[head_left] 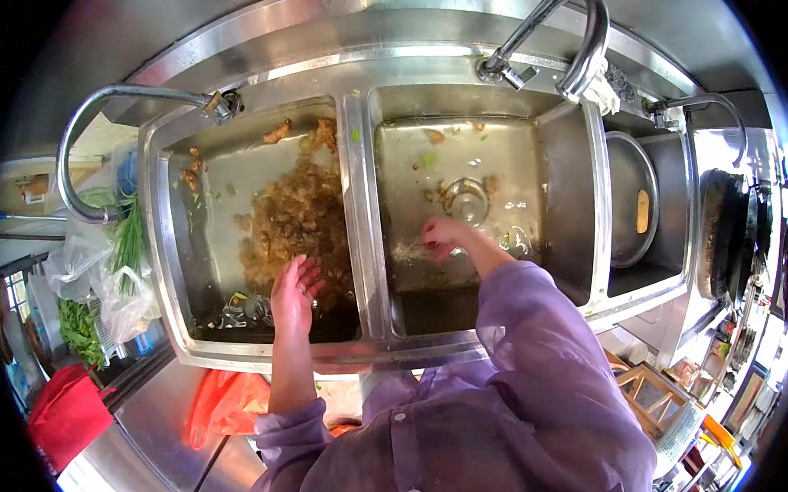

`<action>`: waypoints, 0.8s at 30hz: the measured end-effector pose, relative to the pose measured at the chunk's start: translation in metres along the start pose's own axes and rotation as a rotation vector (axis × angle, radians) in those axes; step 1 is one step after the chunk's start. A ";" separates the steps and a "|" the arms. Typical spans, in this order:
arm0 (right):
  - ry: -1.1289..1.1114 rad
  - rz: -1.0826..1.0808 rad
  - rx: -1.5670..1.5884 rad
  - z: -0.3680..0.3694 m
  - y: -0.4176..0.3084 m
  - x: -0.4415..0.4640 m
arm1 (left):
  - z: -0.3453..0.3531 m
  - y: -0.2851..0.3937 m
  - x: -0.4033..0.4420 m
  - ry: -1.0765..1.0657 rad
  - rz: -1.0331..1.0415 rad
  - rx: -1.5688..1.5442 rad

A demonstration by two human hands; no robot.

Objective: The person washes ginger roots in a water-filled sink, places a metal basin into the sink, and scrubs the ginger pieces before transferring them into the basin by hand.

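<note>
My left hand is over the near part of the left sink basin, its fingers spread and nothing in them. Beside and beyond it lies a big heap of brown food pieces, partly under water. A few more pieces sit along that basin's edges. My right hand hangs over the middle basin, fingers bent together; what they hold, if anything, is too small to make out. Below it the water is shallow, with green and brown scraps around the round drain.
Curved faucets stand at the left and at the back. A round metal lid leans in the right basin. Green vegetables and plastic bags lie left of the sink, above a red bag.
</note>
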State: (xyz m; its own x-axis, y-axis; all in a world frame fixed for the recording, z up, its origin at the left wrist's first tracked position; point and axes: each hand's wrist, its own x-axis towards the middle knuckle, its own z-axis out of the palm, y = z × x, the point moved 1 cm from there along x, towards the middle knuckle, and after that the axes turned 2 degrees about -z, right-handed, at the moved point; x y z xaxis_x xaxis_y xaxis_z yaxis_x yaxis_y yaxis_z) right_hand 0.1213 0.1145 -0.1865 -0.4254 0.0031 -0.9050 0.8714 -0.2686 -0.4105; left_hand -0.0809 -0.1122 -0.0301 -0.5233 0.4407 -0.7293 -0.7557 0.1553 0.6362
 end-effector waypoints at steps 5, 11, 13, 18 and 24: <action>1.010 -0.547 -0.562 0.003 -0.108 -0.097 | 0.007 -0.003 0.000 0.008 0.000 0.017; 0.835 -1.118 -0.169 0.024 -0.183 -0.125 | 0.012 -0.002 0.001 -0.025 0.019 -0.009; 1.041 -0.888 -0.213 -0.016 -0.164 -0.077 | 0.016 0.001 -0.002 0.074 0.053 0.006; 1.068 -0.401 -0.672 -0.049 -0.123 0.034 | 0.001 -0.012 0.004 0.068 0.018 -0.011; 0.793 -0.334 -0.607 -0.040 -0.105 0.044 | 0.005 -0.013 0.006 0.054 0.013 0.050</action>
State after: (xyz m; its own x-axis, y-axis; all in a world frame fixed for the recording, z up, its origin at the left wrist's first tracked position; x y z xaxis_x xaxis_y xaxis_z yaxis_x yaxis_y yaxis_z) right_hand 0.0205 0.1810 -0.1879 -0.5761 0.6760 -0.4595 0.8086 0.3890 -0.4414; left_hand -0.0725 -0.1074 -0.0421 -0.5546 0.3950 -0.7324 -0.7288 0.1942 0.6566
